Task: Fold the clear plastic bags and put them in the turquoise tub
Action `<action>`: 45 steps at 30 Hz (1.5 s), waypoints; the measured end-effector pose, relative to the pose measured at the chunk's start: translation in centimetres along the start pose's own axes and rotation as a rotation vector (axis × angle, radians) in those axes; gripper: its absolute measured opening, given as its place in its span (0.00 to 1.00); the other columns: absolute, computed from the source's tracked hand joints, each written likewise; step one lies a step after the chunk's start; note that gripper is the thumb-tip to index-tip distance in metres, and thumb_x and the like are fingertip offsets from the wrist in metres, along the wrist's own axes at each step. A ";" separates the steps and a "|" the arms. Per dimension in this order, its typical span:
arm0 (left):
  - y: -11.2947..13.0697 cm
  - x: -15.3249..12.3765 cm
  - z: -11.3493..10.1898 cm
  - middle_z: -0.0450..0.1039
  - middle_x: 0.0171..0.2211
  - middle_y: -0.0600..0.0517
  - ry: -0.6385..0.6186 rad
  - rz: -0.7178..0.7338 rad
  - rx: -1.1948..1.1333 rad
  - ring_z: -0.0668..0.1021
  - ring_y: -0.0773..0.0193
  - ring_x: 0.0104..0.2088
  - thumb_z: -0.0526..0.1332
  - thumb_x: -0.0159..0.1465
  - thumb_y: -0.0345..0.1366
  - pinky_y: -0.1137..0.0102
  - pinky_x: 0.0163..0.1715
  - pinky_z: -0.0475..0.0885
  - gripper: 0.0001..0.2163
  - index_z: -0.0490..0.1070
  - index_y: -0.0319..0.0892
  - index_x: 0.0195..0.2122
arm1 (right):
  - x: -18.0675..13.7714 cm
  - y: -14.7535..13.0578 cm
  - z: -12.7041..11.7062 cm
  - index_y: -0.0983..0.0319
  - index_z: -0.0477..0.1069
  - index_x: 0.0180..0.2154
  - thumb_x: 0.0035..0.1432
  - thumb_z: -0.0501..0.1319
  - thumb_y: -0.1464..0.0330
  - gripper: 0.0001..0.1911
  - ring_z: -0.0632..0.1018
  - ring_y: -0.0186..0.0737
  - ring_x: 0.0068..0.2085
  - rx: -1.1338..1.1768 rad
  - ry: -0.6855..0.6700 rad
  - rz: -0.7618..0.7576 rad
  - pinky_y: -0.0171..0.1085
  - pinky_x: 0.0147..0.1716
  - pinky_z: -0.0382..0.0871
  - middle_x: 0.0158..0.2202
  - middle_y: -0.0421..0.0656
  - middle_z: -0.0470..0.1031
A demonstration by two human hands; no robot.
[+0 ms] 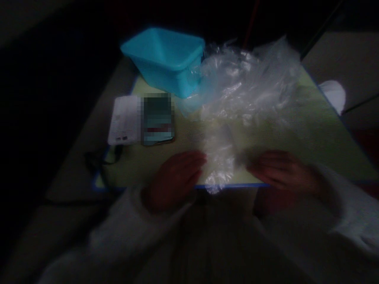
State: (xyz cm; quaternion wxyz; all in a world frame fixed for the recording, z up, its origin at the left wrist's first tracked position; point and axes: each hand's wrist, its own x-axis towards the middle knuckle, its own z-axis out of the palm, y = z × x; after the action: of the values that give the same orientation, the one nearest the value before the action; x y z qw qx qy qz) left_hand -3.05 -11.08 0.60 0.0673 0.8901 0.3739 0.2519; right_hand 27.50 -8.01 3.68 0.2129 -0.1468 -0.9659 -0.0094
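A clear plastic bag [219,157] lies flat at the table's front edge, its crumpled end hanging slightly over the blue edging. To its left, my left hand [177,175] rests low over the tabletop with fingers stretched out, the tips at the bag's side; whether they press on it I cannot tell. My right hand [280,169] is on the other side, apart from the bag. It is somewhat blurred, its fingers extended and nothing visible in them. A large heap of clear plastic bags [248,86] spreads across the back right of the table.
A turquoise plastic bin [166,53] stands at the back of the yellowish table [189,134], touching the heap. At left lie a white device [124,120] with a dark cable [99,161] and a pixelated rectangular object [158,118]. Something white and rounded [334,96] is beyond the right edge.
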 end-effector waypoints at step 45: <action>-1.1 1.7 -0.3 0.73 0.41 0.48 0.179 -0.619 -0.614 0.82 0.64 0.31 0.53 0.66 0.33 0.69 0.35 0.78 0.25 0.44 0.44 0.62 | 5.8 5.5 2.9 0.63 0.61 0.46 0.56 0.56 0.70 0.15 0.67 0.31 0.17 0.689 0.073 0.807 0.31 0.15 0.56 0.17 0.31 0.63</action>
State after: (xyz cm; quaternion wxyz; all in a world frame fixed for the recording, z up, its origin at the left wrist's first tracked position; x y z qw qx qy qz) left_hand -2.86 -9.16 1.17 0.3682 0.6497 0.5350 0.3951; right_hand 22.86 -0.88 3.21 0.2690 -0.4277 -0.7718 0.3861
